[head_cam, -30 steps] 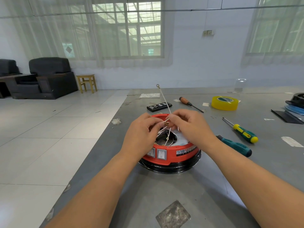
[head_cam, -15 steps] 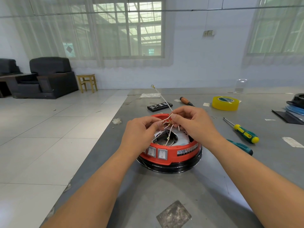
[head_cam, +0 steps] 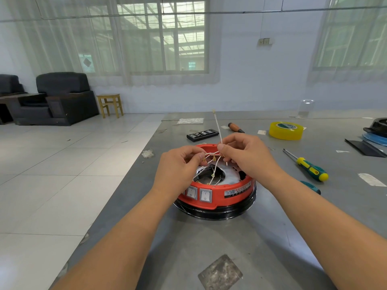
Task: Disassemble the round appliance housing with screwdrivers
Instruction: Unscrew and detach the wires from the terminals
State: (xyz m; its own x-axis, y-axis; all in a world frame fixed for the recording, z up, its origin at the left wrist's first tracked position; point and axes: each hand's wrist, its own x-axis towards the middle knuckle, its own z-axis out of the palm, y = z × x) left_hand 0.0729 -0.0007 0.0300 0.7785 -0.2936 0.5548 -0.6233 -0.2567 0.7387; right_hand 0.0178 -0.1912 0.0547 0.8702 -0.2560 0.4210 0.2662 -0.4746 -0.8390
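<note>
I have the round appliance housing (head_cam: 217, 191) sitting mid-bench toward its left edge, with my left hand (head_cam: 178, 170) and right hand (head_cam: 247, 155) both pinching the white wires (head_cam: 211, 154) above its opening. I'd grip at the brass terminals, not the strands, and part them with short, straight pulls. The screwdrivers (head_cam: 310, 168) lie unused toward the right edge.

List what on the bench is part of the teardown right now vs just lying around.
In use:
- red round housing
- white wires, pinched by left hand and right hand
- yellow-green screwdriver, teal screwdriver, wooden-handled screwdriver: task tools, idle on the table

Lying about:
- yellow tape roll
- black bit case
- paper scraps
</note>
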